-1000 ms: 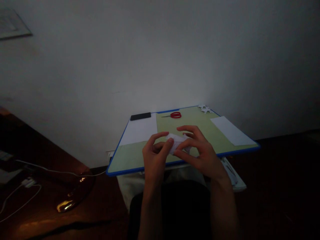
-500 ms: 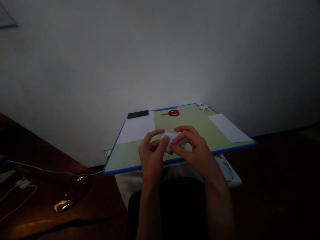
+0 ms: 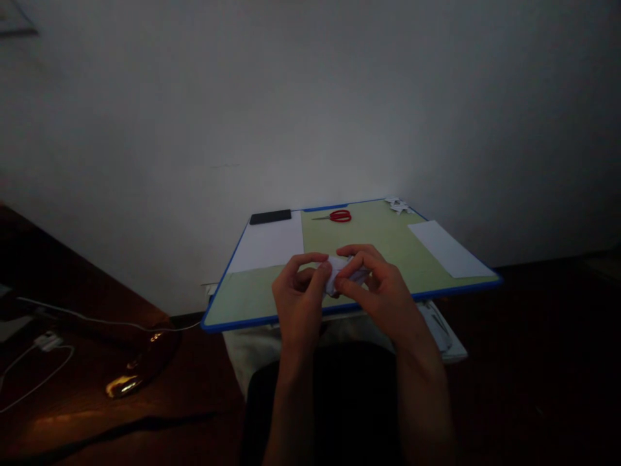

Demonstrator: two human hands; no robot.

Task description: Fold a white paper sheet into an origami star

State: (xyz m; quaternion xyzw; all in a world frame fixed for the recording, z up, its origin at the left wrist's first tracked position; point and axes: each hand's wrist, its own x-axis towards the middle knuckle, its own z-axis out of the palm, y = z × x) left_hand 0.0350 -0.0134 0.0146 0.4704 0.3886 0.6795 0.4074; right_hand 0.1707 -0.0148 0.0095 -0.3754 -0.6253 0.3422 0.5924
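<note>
The small white paper piece [image 3: 336, 265] looks folded into a compact form. Its left end is pinched under the thumb of the left hand [image 3: 301, 301]; its right part lies among the fingers of the right hand [image 3: 383, 291], which partly cover it. Its exact shape cannot be told.
</note>
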